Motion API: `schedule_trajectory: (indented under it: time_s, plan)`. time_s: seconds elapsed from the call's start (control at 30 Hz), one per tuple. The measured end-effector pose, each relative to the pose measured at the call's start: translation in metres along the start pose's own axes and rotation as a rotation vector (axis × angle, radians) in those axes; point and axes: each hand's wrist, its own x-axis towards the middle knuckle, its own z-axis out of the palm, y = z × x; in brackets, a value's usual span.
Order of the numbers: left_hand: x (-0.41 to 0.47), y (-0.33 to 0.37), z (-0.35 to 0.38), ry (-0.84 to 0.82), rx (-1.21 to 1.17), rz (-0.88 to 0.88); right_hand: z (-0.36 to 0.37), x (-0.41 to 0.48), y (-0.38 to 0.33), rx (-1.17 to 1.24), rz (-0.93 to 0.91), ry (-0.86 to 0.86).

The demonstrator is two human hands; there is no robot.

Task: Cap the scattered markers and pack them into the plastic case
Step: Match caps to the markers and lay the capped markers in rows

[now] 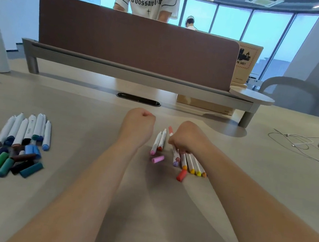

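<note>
A bundle of white markers with orange, yellow and purple caps (189, 163) is gripped by the right hand (187, 138), cap ends down on the pale wooden bench (88, 117). The left hand (138, 123) is curled into a fist, with nothing seen in it. Two white markers capped pink and red (158, 140) lie between the hands, with a loose pink cap (158, 158) and a loose red cap (181, 175) near. White markers capped blue and green (23, 130) and a heap of loose dark caps (12, 162) lie well apart, at left.
</note>
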Motion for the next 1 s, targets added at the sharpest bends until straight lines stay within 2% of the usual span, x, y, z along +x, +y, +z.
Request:
schedule_trajectory:
  time_s: [0.13, 0.3, 0.53, 0.63, 0.73, 0.8, 0.93, 1.0]
  plan:
    - [-0.001, 0.003, -0.001, 0.006, -0.005, 0.018, 0.002, 0.009, -0.005, -0.170, 0.009, -0.030]
    - [0.000, 0.004, -0.003, 0.023, -0.056, 0.007, 0.010, 0.025, -0.019, -0.141, -0.007, -0.036]
    - [0.000, 0.005, -0.006, 0.011, -0.064, 0.016, 0.015, 0.044, -0.041, -0.220, 0.089, -0.251]
    - [-0.001, 0.005, -0.006, 0.021, -0.049, 0.027, 0.011, 0.043, -0.043, -0.186, 0.090, -0.308]
    - [0.000, 0.003, -0.004, 0.039, 0.020, 0.019, -0.006, 0.028, -0.034, -0.028, 0.038, -0.215]
    - [-0.001, 0.003, -0.001, -0.040, 0.142, 0.045, -0.020, 0.013, -0.023, 0.100, 0.022, -0.197]
    - [-0.021, 0.011, 0.010, -0.432, 0.540, 0.197, -0.032, -0.012, 0.009, 0.315, 0.059, -0.164]
    - [-0.033, 0.015, 0.018, -0.578, 0.655, 0.234, -0.029, -0.021, 0.025, 0.410, 0.058, -0.129]
